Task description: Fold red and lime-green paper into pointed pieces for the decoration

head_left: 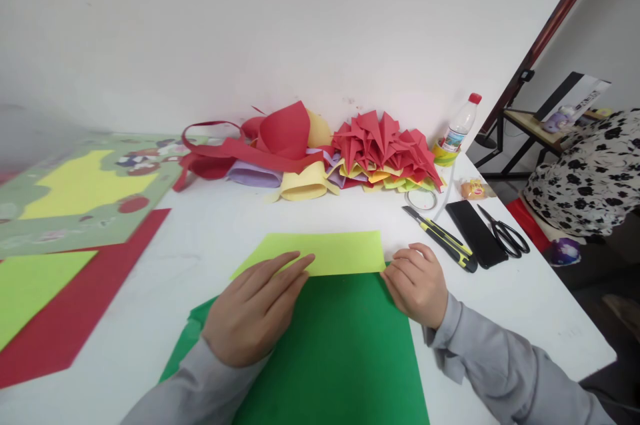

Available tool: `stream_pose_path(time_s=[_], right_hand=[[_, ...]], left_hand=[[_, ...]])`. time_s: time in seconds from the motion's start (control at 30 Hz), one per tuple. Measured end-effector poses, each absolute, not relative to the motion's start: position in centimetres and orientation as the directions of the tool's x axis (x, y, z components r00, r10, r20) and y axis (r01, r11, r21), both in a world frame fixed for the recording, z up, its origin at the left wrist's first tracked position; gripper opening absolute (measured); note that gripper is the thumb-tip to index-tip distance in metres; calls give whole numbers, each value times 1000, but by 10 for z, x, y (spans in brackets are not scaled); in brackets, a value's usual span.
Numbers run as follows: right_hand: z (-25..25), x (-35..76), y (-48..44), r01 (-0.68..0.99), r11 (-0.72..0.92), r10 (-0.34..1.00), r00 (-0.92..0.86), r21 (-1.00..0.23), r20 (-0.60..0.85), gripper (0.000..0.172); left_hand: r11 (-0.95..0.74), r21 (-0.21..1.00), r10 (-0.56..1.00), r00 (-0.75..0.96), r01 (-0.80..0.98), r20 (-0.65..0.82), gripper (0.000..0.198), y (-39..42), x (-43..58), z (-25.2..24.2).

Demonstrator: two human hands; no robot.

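Note:
A yellow-green paper strip [345, 252] lies across the far edge of a large green sheet [345, 352]. My left hand [255, 308] rests flat over the strip's left part, fingers stretched out, and hides some of its near edge. At the strip's near right corner, my right hand [417, 284] pinches the paper between thumb and fingers. To the right of that hand lie a yellow-and-black utility knife [445, 240], a black flat case [477, 233] and black-handled scissors [506, 233].
Folded red paper shapes [383, 142] and rolled pale-yellow paper [303, 182] line the wall. A plastic bottle [456, 134], a tape roll [421, 199] and a wrapped snack [473, 190] stand right. Red sheets [115, 278] and a patterned mat [100, 235] lie left. Someone in floral clothing [590, 172] is beyond the table's edge.

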State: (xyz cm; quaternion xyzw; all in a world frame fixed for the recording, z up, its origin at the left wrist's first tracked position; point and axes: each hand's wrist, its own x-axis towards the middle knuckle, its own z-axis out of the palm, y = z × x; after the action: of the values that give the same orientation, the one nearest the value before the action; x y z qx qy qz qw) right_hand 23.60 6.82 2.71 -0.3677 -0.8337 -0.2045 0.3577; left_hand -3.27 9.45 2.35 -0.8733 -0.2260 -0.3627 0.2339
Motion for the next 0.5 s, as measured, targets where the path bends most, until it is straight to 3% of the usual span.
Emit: stream_pose_path(time_s=[0.17, 0.5], right_hand=[[26, 237, 68, 764, 641, 470, -472, 80, 745, 18], [19, 242, 67, 746, 664, 478, -463, 37, 746, 19]], left_hand=[[-787, -170, 283, 592, 593, 754, 23, 96, -37, 11], [-789, -183, 279, 608, 586, 743, 23, 98, -39, 14]])
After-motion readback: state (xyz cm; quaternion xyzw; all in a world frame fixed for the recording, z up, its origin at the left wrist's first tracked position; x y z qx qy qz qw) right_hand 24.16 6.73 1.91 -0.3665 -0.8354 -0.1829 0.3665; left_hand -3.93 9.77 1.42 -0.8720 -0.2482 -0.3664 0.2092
